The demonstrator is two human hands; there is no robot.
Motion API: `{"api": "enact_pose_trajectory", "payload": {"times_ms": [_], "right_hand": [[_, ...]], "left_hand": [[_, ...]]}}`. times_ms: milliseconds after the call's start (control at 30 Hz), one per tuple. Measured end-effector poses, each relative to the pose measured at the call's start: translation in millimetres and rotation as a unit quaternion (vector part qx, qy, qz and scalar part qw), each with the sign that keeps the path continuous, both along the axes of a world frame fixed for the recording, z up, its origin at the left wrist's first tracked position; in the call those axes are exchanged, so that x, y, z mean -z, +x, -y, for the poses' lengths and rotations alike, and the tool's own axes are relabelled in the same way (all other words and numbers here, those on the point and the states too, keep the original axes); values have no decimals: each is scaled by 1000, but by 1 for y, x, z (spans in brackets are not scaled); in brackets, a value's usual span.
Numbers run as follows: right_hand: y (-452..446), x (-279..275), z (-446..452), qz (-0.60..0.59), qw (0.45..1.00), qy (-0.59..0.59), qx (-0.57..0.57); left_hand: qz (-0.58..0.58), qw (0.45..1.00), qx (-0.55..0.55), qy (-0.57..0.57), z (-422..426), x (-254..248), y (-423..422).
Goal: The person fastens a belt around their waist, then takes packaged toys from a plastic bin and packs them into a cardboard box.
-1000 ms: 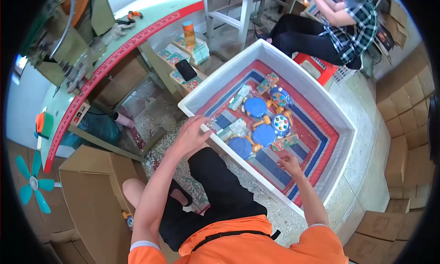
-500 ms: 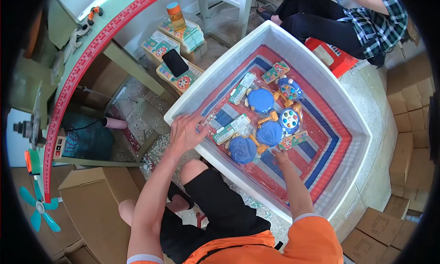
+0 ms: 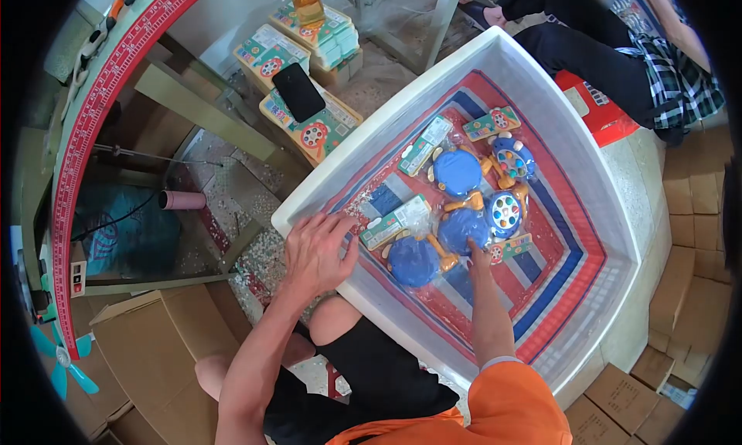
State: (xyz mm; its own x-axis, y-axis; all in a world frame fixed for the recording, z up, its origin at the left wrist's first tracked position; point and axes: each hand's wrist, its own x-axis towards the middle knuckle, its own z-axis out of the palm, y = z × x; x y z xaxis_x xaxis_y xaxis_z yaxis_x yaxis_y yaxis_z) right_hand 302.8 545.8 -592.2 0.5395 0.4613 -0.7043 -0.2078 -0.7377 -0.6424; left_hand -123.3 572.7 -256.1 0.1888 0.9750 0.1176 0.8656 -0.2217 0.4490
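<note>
A large white plastic bin [image 3: 618, 306] lined with red, blue and white striped cloth stands in front of me. Inside lie several bagged toys with blue round bodies and orange handles, including a blue toy [image 3: 456, 172] and another blue toy [image 3: 412, 261]. My right hand [image 3: 479, 259] reaches in, its fingers stretched out and touching the near edge of the middle blue toy [image 3: 464, 229]. A toy with a white dotted disc [image 3: 505, 213] lies just beyond. My left hand [image 3: 321, 252] rests open on the bin's left rim, near a boxed item [image 3: 396, 222].
Toy boxes [image 3: 340, 124] are stacked left of the bin, with a black phone [image 3: 298, 92] and an orange-capped bottle [image 3: 307, 5] on them. A person in a checked shirt [image 3: 676, 74] sits at far right. Cardboard boxes [image 3: 618, 402] line the right side.
My right hand has moved forward onto the middle blue toy. My left hand stays on the rim. The camera view has shifted slightly.
</note>
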Motion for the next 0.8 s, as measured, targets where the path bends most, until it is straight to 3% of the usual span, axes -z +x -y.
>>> {"api": "enact_pose_trajectory", "payload": {"times_ms": [133, 200, 300, 433, 500, 667, 733, 767, 800], "right_hand": [[11, -18, -4, -61, 994, 74, -56], [10, -62, -20, -93, 978, 179, 51], [13, -122, -21, -142, 966, 196, 89], [20, -126, -16, -279, 914, 238, 172], [-3, -116, -19, -285, 914, 242, 158], [-89, -31, 18, -332, 919, 163, 134], [-102, -19, 49, -283, 958, -23, -28], [-103, -19, 51, -284, 958, -25, -28], [-102, -24, 53, -189, 961, -69, -190]], "left_hand": [[7, 1000, -4, -12, 7, 1, 1], [1, 1000, -4, 1, 2, 0, 0], [-8, 1000, -7, -7, 4, -3, 1], [-8, 1000, -6, -4, 3, -3, 1], [-4, 1000, -3, -1, 1, -3, 2], [-4, 1000, -3, -8, 4, -3, 2], [-5, 1000, 2, 0, 3, -2, 1], [-5, 1000, 2, -2, 2, -1, 0], [-1, 1000, 1, 6, 2, 0, 0]]}}
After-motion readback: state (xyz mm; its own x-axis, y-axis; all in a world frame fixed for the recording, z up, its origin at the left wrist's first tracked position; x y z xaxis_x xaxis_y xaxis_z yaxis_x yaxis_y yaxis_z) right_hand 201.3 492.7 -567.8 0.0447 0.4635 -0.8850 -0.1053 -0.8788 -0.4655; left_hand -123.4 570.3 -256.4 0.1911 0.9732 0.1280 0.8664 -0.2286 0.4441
